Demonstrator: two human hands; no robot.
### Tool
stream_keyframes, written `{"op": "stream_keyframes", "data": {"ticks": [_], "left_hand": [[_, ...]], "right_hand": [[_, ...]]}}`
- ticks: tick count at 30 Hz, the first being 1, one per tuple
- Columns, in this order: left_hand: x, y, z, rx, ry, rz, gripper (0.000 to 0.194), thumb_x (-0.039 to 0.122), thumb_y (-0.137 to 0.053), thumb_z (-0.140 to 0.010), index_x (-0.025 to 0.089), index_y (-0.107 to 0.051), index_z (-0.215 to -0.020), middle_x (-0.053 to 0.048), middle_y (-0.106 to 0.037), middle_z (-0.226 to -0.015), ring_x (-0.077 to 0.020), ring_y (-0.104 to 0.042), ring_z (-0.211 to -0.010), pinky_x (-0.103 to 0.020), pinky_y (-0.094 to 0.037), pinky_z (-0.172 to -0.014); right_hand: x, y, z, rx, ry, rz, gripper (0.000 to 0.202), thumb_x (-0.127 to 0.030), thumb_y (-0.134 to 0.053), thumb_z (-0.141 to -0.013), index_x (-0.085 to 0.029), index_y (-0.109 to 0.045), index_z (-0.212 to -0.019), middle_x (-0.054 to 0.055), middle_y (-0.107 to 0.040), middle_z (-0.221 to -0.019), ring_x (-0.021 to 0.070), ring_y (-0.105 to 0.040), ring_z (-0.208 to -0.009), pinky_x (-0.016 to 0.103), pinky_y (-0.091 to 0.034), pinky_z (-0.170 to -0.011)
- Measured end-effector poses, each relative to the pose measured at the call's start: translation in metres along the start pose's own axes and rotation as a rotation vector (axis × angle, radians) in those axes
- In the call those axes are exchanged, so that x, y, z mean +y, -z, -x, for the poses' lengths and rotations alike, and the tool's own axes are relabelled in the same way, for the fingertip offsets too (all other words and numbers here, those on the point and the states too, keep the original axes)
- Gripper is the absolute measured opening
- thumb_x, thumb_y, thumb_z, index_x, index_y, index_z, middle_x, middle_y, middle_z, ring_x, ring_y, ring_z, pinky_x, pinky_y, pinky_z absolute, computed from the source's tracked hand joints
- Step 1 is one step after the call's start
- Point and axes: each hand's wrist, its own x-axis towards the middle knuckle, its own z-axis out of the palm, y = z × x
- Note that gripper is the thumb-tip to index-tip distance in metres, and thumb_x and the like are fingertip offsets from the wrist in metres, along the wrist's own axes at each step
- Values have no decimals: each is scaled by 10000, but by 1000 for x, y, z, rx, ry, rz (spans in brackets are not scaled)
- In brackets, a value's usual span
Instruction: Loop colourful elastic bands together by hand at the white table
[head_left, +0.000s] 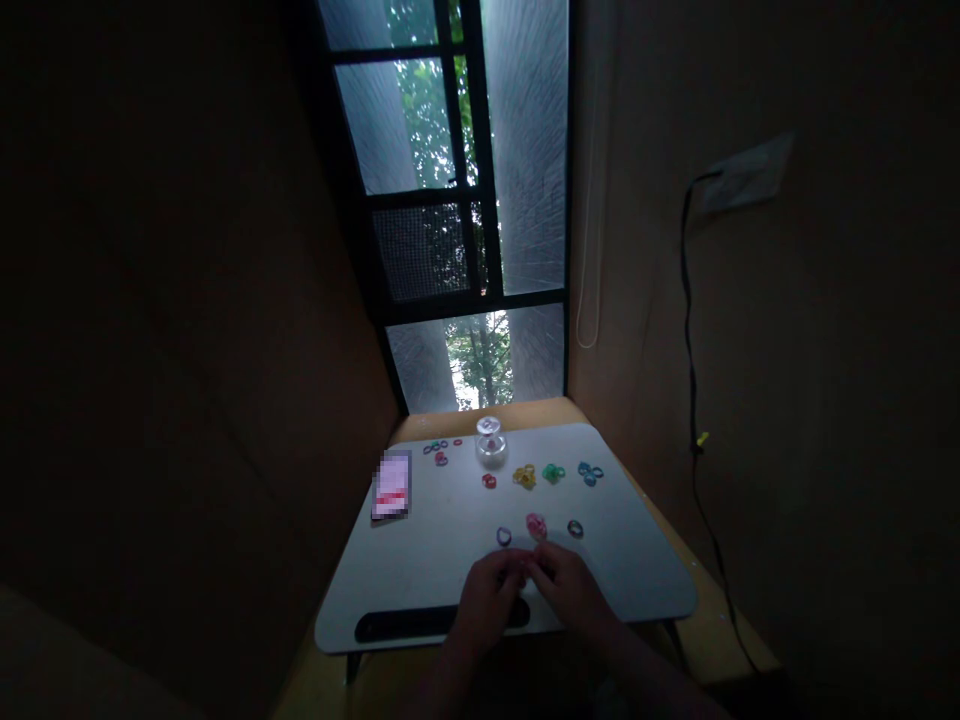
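My left hand [487,592] and my right hand [568,588] meet over the front middle of a white folding table [427,545]. Their fingertips are pinched together, and whatever lies between them is too small and dark to make out. Just beyond my fingers is a pile of pink bands [536,525], like small hair ties. A purple band [504,537] lies to its left and a dark band [575,528] to its right. Farther back are red bands [489,481], yellow bands [525,476], green bands [553,473] and blue bands [590,473], grouped by colour.
A clear lidded jar [491,444] stands at the back. Several mixed bands [440,459] lie left of it. A phone with a blurred screen [392,484] rests at the left edge. A black slot [405,624] runs along the front. A cable [688,300] hangs at right.
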Motion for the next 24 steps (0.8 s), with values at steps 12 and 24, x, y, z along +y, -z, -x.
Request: {"op": "stream_keyframes", "data": {"ticks": [12, 24], "left_hand": [[-2, -5, 0, 51, 41, -66, 247, 386, -582, -900, 177, -706, -851, -29, -698, -775, -167, -615, -723, -245, -448, -678], [-7, -7, -1, 71, 88, -138, 178, 326, -541, -885, 189, -564, -773, 10, -600, -684, -147, -544, -647, -235, -370, -604]], "right_hand": [[1, -1, 3, -24, 40, 136, 333, -313, -445, -959, -177, -632, -719, 33, -635, -740, 164, -559, -706, 266, -384, -663], [-13, 4, 6, -11, 28, 78, 168, -203, -506, -881, -186, -625, -763, 13, -638, -746, 155, -571, -709, 250, -375, -656]]}}
